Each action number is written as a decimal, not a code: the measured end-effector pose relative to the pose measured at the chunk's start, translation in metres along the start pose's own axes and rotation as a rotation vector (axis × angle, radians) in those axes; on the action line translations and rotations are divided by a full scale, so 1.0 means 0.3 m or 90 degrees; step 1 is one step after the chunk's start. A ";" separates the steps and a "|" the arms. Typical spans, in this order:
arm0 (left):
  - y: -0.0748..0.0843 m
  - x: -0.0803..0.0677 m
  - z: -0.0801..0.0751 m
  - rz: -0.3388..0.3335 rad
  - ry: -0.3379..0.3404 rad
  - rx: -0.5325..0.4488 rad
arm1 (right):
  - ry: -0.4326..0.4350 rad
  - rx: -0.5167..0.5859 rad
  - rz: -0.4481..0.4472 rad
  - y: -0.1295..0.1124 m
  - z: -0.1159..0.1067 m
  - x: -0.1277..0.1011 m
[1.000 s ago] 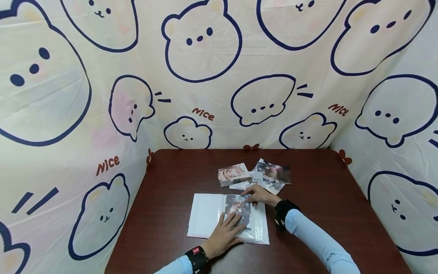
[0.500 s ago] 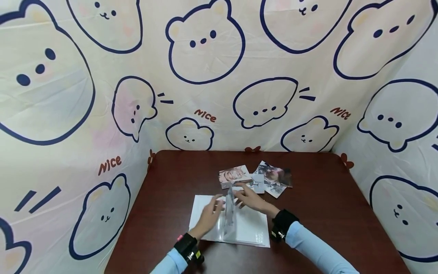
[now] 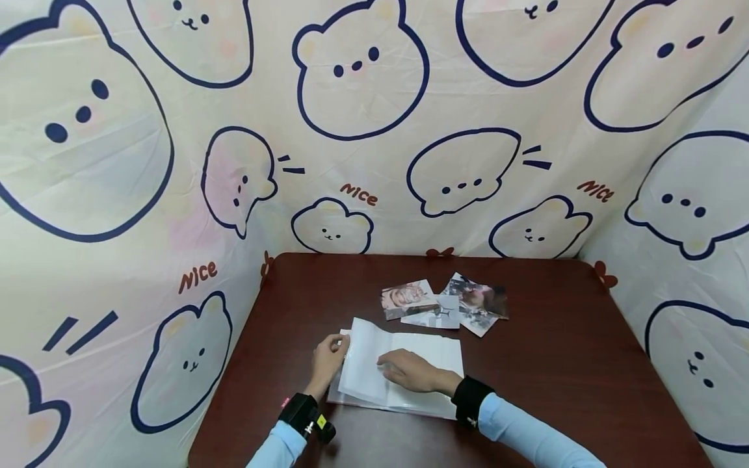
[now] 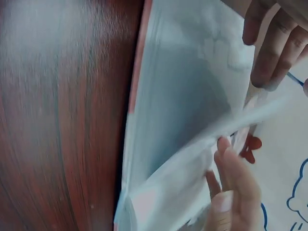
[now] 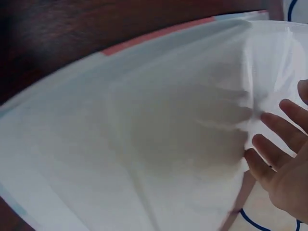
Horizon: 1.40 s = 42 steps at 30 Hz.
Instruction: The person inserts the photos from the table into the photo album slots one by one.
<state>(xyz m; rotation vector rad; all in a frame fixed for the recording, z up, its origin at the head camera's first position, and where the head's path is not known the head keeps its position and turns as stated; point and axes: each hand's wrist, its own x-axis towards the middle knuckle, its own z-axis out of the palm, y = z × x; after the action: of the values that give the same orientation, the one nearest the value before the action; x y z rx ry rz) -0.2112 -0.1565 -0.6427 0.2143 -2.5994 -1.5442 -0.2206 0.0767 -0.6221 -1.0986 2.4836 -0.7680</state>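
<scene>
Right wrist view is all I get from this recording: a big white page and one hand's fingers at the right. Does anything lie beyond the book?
Observer: Yes, overlapping loose photos lie on the table just past the open book.
Operator: Is a second hand there?
Observer: Yes. In the head view, the left hand is at the raised page's left edge, while the right hand is over the middle of the book.
Operator: I see dark blue curves too. What are they?
Observer: Outlines of cartoon bear faces printed on the cloth.
</scene>
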 end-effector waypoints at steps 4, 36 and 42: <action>-0.020 0.004 -0.003 -0.001 0.003 0.071 | -0.004 -0.041 -0.015 0.012 0.010 -0.004; 0.056 -0.228 0.361 0.591 -0.155 0.469 | 0.371 0.073 0.448 0.350 -0.198 0.041; 0.060 -0.229 0.372 0.592 -0.150 0.506 | 0.331 0.178 0.515 0.390 -0.236 0.069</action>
<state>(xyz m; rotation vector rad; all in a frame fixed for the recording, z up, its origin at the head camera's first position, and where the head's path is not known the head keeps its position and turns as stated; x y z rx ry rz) -0.1634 -0.0394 -0.6816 -1.0121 -2.6540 -0.2240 -0.3365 0.1512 -0.6355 0.2626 2.7379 -1.1568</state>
